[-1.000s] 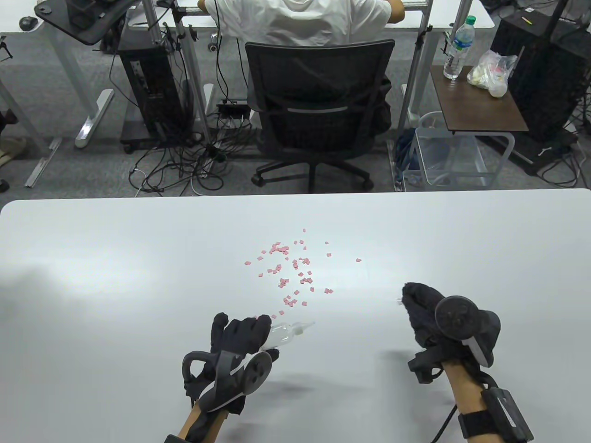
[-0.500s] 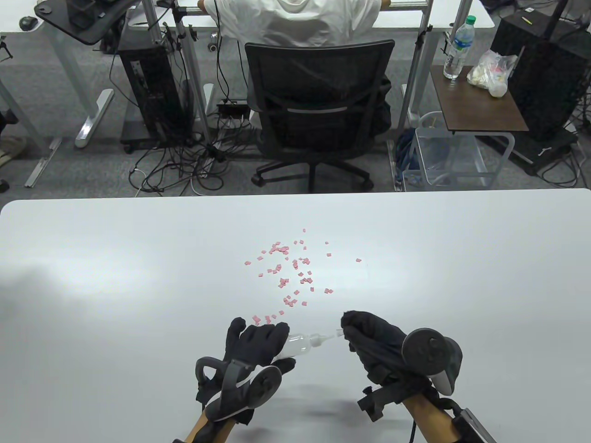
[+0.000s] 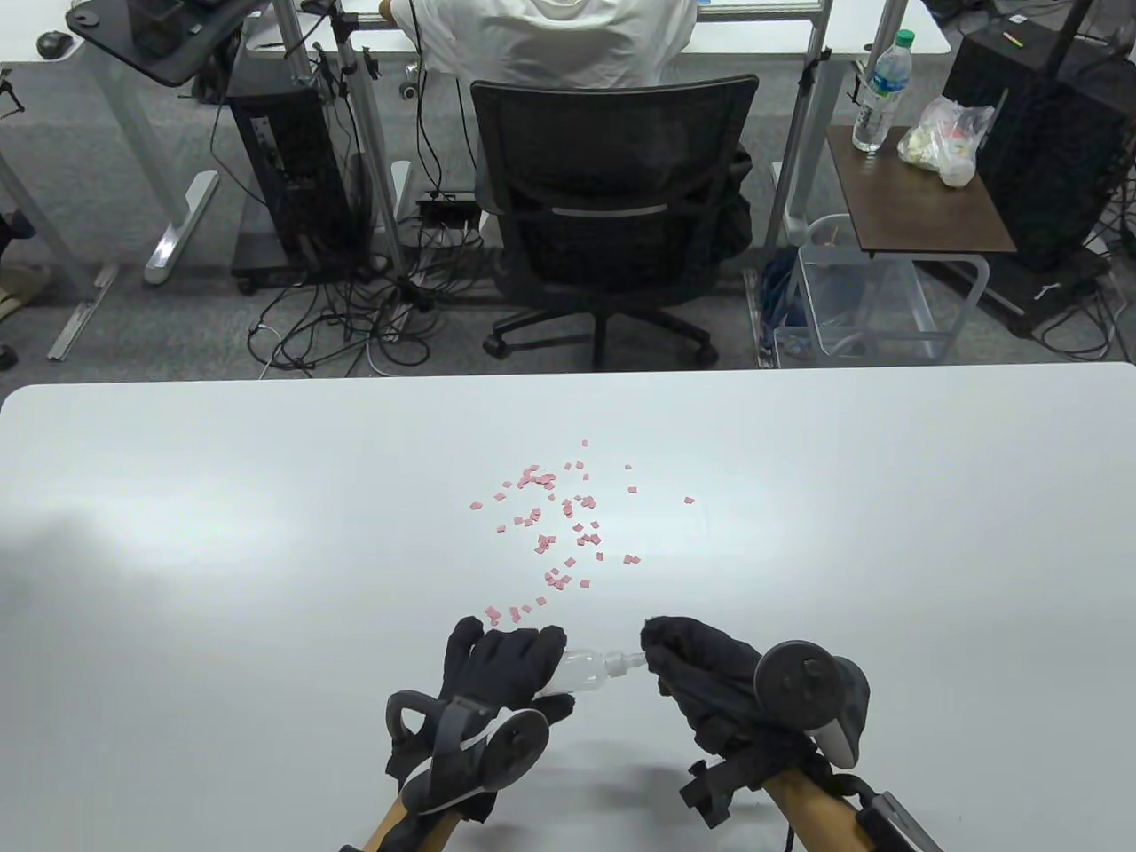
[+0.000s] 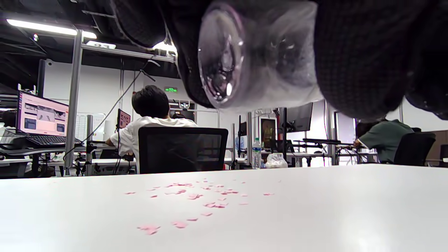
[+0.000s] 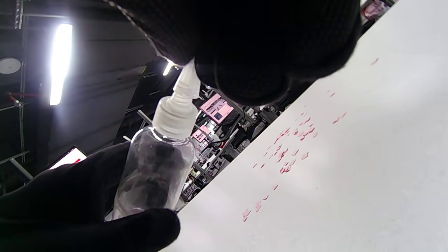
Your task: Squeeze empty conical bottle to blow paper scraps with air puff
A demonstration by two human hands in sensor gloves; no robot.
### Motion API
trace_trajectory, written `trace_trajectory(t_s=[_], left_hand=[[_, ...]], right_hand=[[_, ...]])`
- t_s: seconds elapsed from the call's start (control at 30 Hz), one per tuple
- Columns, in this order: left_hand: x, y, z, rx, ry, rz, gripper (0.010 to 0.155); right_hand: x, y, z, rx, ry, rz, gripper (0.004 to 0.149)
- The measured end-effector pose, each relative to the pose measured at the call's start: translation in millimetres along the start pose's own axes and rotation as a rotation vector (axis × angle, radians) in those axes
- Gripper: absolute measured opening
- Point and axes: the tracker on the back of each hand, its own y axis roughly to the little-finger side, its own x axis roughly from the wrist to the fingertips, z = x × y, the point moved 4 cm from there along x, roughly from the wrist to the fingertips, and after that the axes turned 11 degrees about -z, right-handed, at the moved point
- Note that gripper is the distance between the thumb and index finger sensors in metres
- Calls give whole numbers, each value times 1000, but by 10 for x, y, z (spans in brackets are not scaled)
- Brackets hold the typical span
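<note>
1. Two hands meet on one clear conical bottle: the left hand is wrapped around its body, and the fingertips of the right hand pinch the tip of its white nozzle.
2. Held this way, the bottle lies roughly level above the table near the front edge, its nozzle pointing to the person's right rather than at the paper.
3. Whether the right hand is putting a cap on, taking one off, or only steadying the tip cannot be told; the tip itself is hidden under the glove.
4. Pink paper scraps lie in a loose scatter just beyond the hands, the nearest few almost at the left fingers.
5. Judging from this, the bottle is in hand, but the puff itself seems still to come: the nozzle needs freeing, turning toward the scraps, and the body squeezing.
</note>
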Motion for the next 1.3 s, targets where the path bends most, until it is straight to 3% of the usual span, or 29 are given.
trace_trajectory(t_s=[0.3,0.5,0.6,0.73,0.8,1.0,1.17,1.3], left_hand=[[-24,-87,18,79,-76,-29,72],[-56,-129,57,143,-142,-59,72],[-52,-135,35,163,-120,-75,72],[-22,-104,-96,3,-20,-130,73],[-33,-107,-99,-16,-39,-106,73],[-56,-243,32,200,-132,-146,72],[-50,-162,-14,138,-99,-75,72],[-61,-149,-23,133,-100,-79,72]], right_hand=[[-34,63,37,58,-23,15,47],[-39,86,122,59,-117,33,44],[-53,125,181,75,-163,57,43],[-69,107,200,52,-151,29,45],[-70,85,200,48,-137,17,44],[-90,92,176,2,-112,55,40],[-102,-25,176,-36,-136,-43,48],[-98,-96,202,-119,-168,-78,46]])
